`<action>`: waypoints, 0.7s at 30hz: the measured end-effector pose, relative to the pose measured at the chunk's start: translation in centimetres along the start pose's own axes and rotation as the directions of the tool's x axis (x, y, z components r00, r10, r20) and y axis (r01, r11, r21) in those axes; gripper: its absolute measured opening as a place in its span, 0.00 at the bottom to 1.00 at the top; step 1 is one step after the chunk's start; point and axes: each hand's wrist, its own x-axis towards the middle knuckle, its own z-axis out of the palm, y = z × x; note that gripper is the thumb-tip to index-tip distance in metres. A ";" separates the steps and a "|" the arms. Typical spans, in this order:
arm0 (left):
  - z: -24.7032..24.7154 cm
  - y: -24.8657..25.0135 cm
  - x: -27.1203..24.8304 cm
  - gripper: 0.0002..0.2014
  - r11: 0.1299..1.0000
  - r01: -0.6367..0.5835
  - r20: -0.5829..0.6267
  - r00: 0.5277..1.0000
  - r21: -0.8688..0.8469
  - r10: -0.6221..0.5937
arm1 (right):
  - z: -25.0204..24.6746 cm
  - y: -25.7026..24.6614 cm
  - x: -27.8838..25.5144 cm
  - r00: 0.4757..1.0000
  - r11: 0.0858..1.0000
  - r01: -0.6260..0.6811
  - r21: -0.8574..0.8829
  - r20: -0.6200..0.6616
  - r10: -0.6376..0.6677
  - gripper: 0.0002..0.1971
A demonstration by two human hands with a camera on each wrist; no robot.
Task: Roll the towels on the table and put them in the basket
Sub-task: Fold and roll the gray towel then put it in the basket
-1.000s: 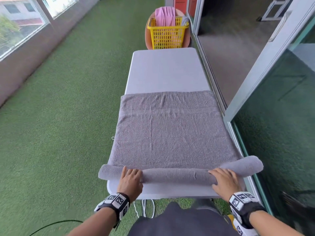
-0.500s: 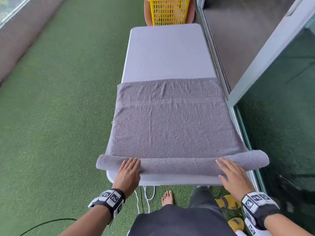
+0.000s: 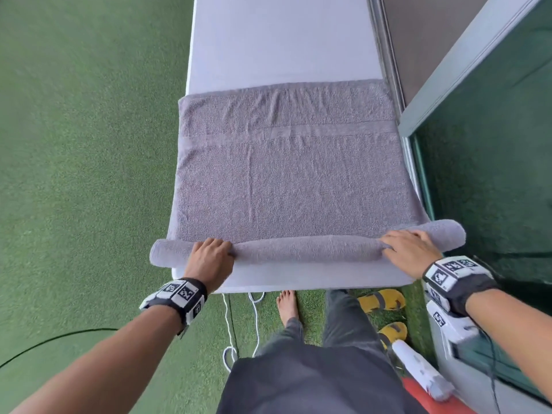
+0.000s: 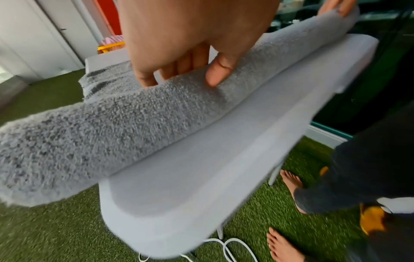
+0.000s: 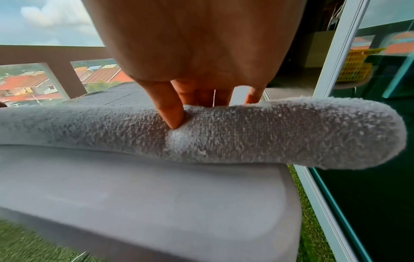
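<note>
Fingers now curling over the roll versus flatter before; left hand (image 3: 211,258) and right hand (image 3: 409,253) are gripping the grey towel (image 3: 292,186) roll at the white table (image 3: 283,40) near edge. Most towel is lying unrolled farther; basket (image 4: 110,47) placement is pending.

no readable text, only coded wristband (image 3: 179,294) markers
</note>
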 end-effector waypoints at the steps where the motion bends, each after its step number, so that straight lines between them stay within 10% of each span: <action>1: -0.4 0.1 0.6 0.08 0.999 0.025 0.013 1.000 -0.030 -0.025 | -0.1 0.1 0.6 1.000 1.000 -0.011 0.022 0.015 0.011 0.19; 8: -1.8 0.6 3.6 0.09 0.989 0.141 -0.046 0.989 -0.043 -0.143 | 0.3 -1.5 3.1 0.935 1.000 -0.002 0.018 -0.354 0.009 0.13; 21: 0.3 1.4 0.3 0.21 0.996 0.059 -0.149 0.986 -0.063 -0.068 | 1.9 -1.5 1.5 0.888 0.994 0.104 0.043 -0.453 -0.074 0.21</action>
